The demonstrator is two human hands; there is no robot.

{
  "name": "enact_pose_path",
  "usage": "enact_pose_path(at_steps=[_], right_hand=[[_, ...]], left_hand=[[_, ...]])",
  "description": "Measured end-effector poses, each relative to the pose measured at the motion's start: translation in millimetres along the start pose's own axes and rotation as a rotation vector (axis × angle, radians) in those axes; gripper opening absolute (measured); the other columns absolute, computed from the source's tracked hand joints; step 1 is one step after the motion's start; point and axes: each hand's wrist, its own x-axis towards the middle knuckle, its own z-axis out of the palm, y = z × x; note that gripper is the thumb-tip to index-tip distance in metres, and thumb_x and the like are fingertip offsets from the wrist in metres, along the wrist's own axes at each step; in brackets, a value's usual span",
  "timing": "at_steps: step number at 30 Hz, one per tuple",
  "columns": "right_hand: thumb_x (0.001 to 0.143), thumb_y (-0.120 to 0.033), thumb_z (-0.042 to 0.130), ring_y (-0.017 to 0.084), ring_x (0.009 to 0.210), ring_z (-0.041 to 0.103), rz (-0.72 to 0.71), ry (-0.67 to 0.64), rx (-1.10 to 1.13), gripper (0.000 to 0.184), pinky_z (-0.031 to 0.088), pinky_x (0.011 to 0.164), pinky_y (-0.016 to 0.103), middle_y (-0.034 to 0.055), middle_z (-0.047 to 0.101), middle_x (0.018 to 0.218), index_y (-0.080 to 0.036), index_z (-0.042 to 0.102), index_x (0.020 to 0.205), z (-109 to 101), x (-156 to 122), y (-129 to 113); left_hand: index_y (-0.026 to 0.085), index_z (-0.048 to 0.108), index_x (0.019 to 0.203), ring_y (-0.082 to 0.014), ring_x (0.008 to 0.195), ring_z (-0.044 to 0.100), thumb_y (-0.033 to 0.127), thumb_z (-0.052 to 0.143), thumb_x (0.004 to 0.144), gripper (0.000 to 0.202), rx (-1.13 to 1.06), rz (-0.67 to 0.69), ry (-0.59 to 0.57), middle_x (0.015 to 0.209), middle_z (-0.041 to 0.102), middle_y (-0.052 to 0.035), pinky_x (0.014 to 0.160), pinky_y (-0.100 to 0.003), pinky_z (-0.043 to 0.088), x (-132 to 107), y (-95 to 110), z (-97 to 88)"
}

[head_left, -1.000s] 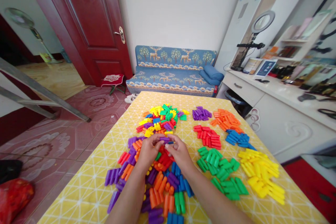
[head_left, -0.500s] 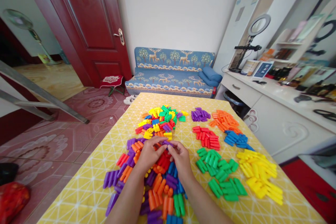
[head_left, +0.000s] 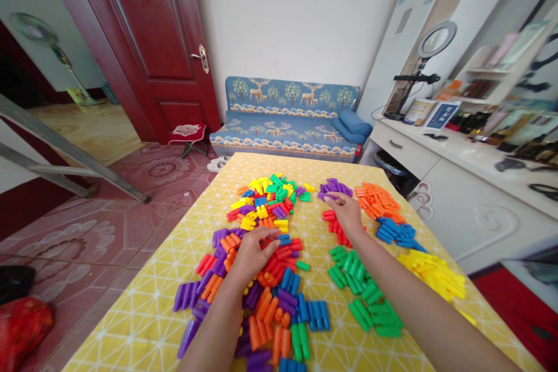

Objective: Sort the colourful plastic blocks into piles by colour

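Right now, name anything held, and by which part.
Cannot tell: left hand is at a blue ribbed plastic block, right hand at purple ribbed plastic blocks.

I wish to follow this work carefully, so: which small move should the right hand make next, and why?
Perhaps part the fingers of the right hand, releasing any held piece: they are at the purple pile, and the red pile and orange pile nearby each show one colour. Whether they grip anything is unclear.
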Motion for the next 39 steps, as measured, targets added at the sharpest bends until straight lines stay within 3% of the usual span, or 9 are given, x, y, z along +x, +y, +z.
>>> enact_pose_path(at_steps=[4, 8, 12, 17, 25, 31, 34, 39], right_hand=[[0.071, -0.046, 0.062, 0.017, 0.058, 0.058, 0.058, 0.083, -0.142, 0.043, 0.043, 0.056, 0.027, 0.004, 0.065, 0.064, -0.011, 0.07, 0.094, -19, 45, 33], [0.073, -0.038, 0.062, 0.018, 0.062, 0.062, 0.1, 0.124, -0.318, 0.036, 0.046, 0.06, 0.028, 0.0078, 0.069, 0.072, -0.01, 0.069, 0.094, -20, 69, 48], [0.078, -0.029, 0.06, 0.02, 0.078, 0.065, 0.078, 0.101, -0.513, 0.024, 0.047, 0.069, 0.028, 0.0097, 0.071, 0.085, -0.014, 0.068, 0.095, -16, 81, 45], [0.083, -0.026, 0.056, 0.026, 0.098, 0.062, -0.019, 0.005, -0.753, 0.023, 0.045, 0.079, 0.034, 0.0133, 0.065, 0.105, -0.017, 0.066, 0.102, -12, 87, 31], [0.086, -0.025, 0.053, 0.026, 0.092, 0.063, -0.068, -0.146, -0.922, 0.027, 0.045, 0.075, 0.034, 0.015, 0.06, 0.106, -0.015, 0.065, 0.108, -4, 79, 21], [0.088, -0.022, 0.045, 0.024, 0.093, 0.062, -0.105, -0.12, -0.859, 0.033, 0.044, 0.075, 0.031, 0.0133, 0.06, 0.11, -0.018, 0.063, 0.116, -2, 63, 6], [0.089, -0.022, 0.042, 0.021, 0.099, 0.06, -0.186, -0.144, -0.767, 0.035, 0.043, 0.079, 0.029, 0.0107, 0.06, 0.115, -0.019, 0.062, 0.118, 14, 47, -10], [0.081, -0.018, 0.055, 0.016, 0.095, 0.06, -0.374, -0.371, -0.609, 0.032, 0.043, 0.076, 0.022, 0.001, 0.065, 0.109, -0.027, 0.067, 0.109, 56, 11, -39]], left_hand=[[0.018, 0.071, 0.1, -0.0192, 0.085, 0.067, 0.025, 0.061, 0.081, 0.022, -0.01, -0.005, -0.014, 0.096, 0.073, -0.0076, 0.08, -0.032, 0.053, 1, 2, -0.5], [0.018, 0.072, 0.099, -0.019, 0.084, 0.067, 0.024, 0.061, 0.081, 0.022, -0.005, -0.02, -0.008, 0.095, 0.073, -0.007, 0.08, -0.031, 0.052, 2, 3, -0.7], [0.018, 0.072, 0.097, -0.0192, 0.084, 0.067, 0.023, 0.061, 0.08, 0.021, -0.019, -0.035, -0.005, 0.095, 0.073, -0.0068, 0.078, -0.03, 0.052, 2, 3, -0.2], [0.018, 0.072, 0.097, -0.0192, 0.084, 0.066, 0.022, 0.06, 0.08, 0.021, -0.021, -0.042, -0.012, 0.094, 0.073, -0.0068, 0.076, -0.03, 0.051, 2, 6, -0.6], [0.018, 0.073, 0.096, -0.02, 0.085, 0.066, 0.023, 0.06, 0.08, 0.021, 0.003, -0.035, -0.019, 0.093, 0.073, -0.0071, 0.078, -0.031, 0.051, 2, 7, -1.8], [0.019, 0.072, 0.097, -0.0201, 0.084, 0.066, 0.023, 0.06, 0.08, 0.022, -0.013, -0.026, -0.01, 0.093, 0.073, -0.0072, 0.078, -0.032, 0.051, 2, 7, -1.4], [0.018, 0.072, 0.096, -0.0199, 0.084, 0.066, 0.023, 0.059, 0.08, 0.021, -0.021, -0.027, -0.011, 0.092, 0.073, -0.0072, 0.077, -0.031, 0.051, 2, 7, -1.2], [0.018, 0.073, 0.096, -0.0197, 0.083, 0.066, 0.021, 0.06, 0.08, 0.02, -0.005, -0.01, -0.004, 0.091, 0.073, -0.007, 0.078, -0.031, 0.051, 2, 6, -1.3]])
